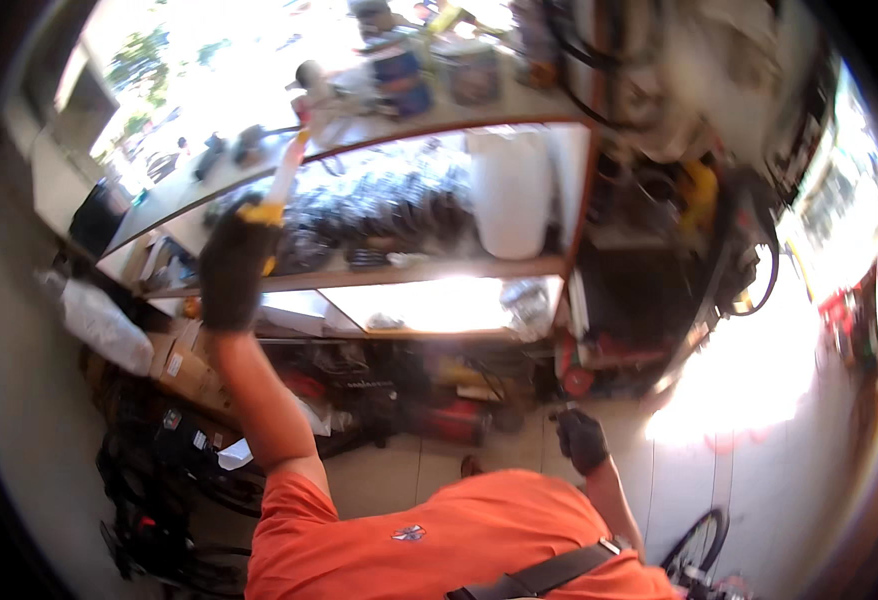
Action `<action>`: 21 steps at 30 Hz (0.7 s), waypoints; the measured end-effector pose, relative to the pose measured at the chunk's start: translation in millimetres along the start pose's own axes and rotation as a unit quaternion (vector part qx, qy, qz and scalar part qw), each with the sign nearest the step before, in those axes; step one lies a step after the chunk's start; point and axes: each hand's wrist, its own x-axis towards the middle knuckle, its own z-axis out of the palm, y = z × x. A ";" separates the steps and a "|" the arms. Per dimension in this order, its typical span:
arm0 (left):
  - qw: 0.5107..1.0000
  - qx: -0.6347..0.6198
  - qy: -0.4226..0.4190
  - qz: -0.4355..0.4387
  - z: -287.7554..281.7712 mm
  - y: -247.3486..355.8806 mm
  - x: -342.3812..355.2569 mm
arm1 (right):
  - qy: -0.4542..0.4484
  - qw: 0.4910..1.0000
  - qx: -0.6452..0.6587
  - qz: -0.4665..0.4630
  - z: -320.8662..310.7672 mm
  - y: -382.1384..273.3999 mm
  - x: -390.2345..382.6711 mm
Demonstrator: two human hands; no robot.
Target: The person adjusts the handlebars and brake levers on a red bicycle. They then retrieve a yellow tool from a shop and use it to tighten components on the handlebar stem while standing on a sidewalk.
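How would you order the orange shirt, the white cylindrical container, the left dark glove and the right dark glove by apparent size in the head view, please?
1. Orange shirt
2. White cylindrical container and left dark glove: too alike to rank, and the glove is blurred
3. Right dark glove

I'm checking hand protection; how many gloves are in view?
2: one dark glove on the raised left hand, before the shelves; another on the lower right hand, above the floor. Others may be hidden.
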 end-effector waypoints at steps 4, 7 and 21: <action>0.965 -0.223 -0.133 0.032 40.0 24.1 -122.2 | -0.029 0.998 0.029 0.041 -59.1 -29.9 -25.1; 0.912 -0.313 -0.264 0.037 146.8 70.9 -194.6 | -0.008 0.998 0.043 -0.043 -129.1 -20.9 -49.3; 0.677 -0.309 -0.651 -0.150 615.4 349.0 -427.7 | 0.443 0.868 -0.119 -0.191 -418.5 -90.8 -242.0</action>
